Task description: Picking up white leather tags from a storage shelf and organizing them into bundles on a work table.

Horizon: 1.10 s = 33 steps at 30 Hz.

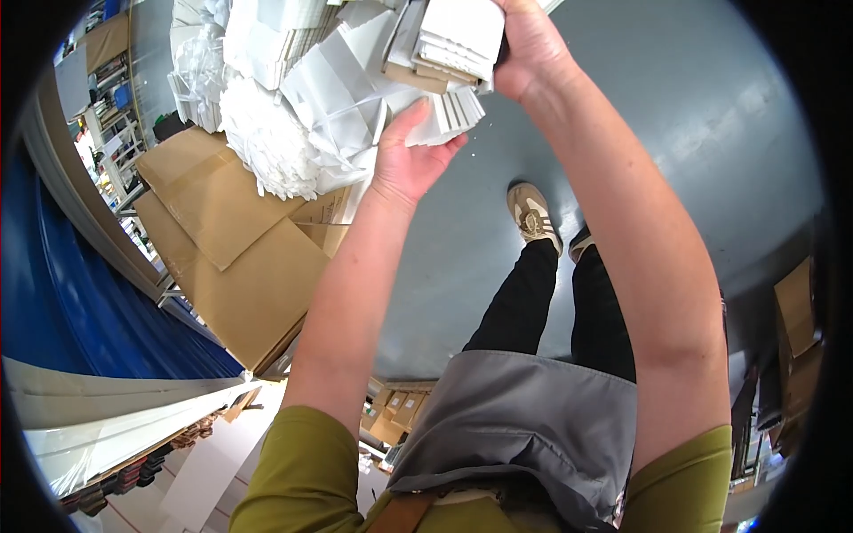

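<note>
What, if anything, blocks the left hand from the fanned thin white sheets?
Nothing visible: the left hand appears to touch the fanned thin white sheets. The white-and-brown rectangular stack by the right hand lies beyond them, not between.

Brt., floor (737,151) glare (rim dist.)

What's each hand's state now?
Left hand: closed, holding layered white pieces.
Right hand: at the white-and-brown stack; grip partly hidden, cannot be told.
</note>
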Motion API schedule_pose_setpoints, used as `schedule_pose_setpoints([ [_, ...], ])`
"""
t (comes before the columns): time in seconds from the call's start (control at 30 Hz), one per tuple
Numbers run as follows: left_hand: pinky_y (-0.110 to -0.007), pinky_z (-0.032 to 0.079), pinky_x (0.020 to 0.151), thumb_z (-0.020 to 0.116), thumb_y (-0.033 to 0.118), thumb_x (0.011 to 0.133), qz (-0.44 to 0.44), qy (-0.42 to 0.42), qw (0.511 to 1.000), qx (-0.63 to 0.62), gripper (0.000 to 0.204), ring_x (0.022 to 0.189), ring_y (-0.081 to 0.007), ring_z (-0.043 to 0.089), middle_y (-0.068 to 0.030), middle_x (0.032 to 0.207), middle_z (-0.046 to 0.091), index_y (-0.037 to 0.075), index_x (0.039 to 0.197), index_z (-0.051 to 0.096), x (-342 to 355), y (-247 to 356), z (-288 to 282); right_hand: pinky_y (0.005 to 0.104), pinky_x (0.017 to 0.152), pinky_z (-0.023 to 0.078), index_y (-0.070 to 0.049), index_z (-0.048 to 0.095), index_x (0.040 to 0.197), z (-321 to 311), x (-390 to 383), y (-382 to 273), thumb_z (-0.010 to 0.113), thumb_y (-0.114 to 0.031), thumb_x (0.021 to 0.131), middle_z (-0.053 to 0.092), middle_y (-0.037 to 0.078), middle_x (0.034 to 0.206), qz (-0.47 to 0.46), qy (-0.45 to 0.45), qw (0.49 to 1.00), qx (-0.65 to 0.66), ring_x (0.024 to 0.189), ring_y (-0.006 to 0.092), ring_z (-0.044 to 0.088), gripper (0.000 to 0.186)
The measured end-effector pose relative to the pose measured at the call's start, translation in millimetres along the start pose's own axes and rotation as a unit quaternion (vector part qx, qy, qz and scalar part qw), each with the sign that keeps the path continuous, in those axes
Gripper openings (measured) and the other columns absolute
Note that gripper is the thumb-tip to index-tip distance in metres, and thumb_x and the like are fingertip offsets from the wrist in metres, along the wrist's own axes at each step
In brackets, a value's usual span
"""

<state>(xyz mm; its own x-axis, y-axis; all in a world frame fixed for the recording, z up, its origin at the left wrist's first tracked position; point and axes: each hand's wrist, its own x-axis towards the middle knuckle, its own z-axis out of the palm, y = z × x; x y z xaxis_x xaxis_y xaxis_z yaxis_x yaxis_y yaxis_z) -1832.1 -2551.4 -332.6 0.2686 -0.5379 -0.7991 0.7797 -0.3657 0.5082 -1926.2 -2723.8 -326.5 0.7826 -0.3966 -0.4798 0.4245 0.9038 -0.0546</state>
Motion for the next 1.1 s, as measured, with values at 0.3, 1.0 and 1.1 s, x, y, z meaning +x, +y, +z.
schedule_pose_setpoints([
  [0.3, -0.035, 0.044, 0.076, 0.064, 0.04, 0.082, -0.024, -0.05, 0.99, -0.131, 0.058, 0.111, -0.0346, 0.05, -0.0123, 0.123, 0.054, 0.006, 0.127, 0.05, -3, 1, 14, 0.0443, 0.09, 0.05, 0.001, 0.052, 0.121, 1, 2, -4, 0.077, -0.037, 0.074, 0.06, 0.019, 0.112, -0.005, -0.002, 1.0, -0.024, 0.104, 0.0281, 0.059, 0.066],
  [1.0, -0.044, 0.045, 0.091, 0.067, 0.027, 0.077, -0.076, -0.106, 0.99, 0.049, 0.056, 0.113, -0.0301, 0.055, -0.0125, 0.119, 0.058, 0.002, 0.124, 0.051, -1, 18, -7, 0.0448, 0.085, 0.051, 0.0, 0.054, 0.116, 4, 4, -2, 0.077, -0.037, 0.073, 0.061, 0.017, 0.105, 0.012, 0.005, 0.999, -0.036, 0.098, 0.0278, 0.06, 0.062],
  [1.1, -0.047, 0.044, 0.092, 0.068, 0.032, 0.075, -0.089, -0.115, 0.989, -0.038, 0.059, 0.114, -0.0342, 0.053, -0.0133, 0.122, 0.057, 0.005, 0.125, 0.052, 1, 5, -8, 0.0449, 0.084, 0.051, 0.001, 0.053, 0.117, -1, 8, -2, 0.076, -0.036, 0.073, 0.061, 0.017, 0.106, 0.0, -0.023, 0.999, -0.024, 0.098, 0.0282, 0.06, 0.062],
])
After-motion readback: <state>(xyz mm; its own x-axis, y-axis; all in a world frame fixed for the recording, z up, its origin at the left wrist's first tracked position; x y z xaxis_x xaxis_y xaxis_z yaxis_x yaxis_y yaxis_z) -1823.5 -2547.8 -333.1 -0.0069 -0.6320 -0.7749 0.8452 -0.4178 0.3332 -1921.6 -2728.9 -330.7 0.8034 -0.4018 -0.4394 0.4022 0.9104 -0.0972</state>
